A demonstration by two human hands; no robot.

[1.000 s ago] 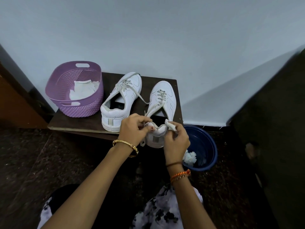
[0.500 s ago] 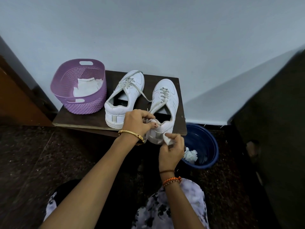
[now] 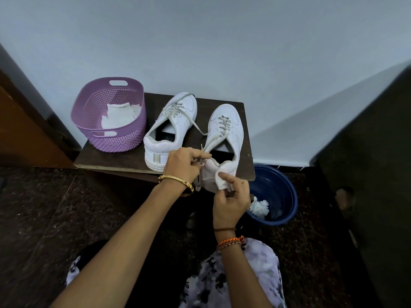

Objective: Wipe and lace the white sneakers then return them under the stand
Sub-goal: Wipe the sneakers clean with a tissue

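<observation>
Two white sneakers are sitting side by side on a low dark table (image 3: 124, 162), toes toward the wall. The left hand (image 3: 184, 162) is gripping the collar of the right sneaker (image 3: 224, 127) at its heel, fingers curled over the edge next to a loose lace end. The right hand (image 3: 231, 201) is pinching a small white wipe (image 3: 222, 181) and pressing it against that heel, which is overhanging the table's front edge. The left sneaker (image 3: 171, 130) is standing untouched, its lace (image 3: 198, 127) trailing across to its partner.

The sneaker is likely handling as light, with a stiff sole and a soft, padded collar that gives under the fingers; the smooth upper may be slippery once damp, so the heel collar and sole edge are looking like the firmest holds. The laces are limp and easy to snag.

A purple basket (image 3: 124, 141) holding white cloths is standing on the table's left end, and a blue bucket (image 3: 287, 203) with crumpled wipes is sitting on the floor to the right. No brand or writing is readable.
</observation>
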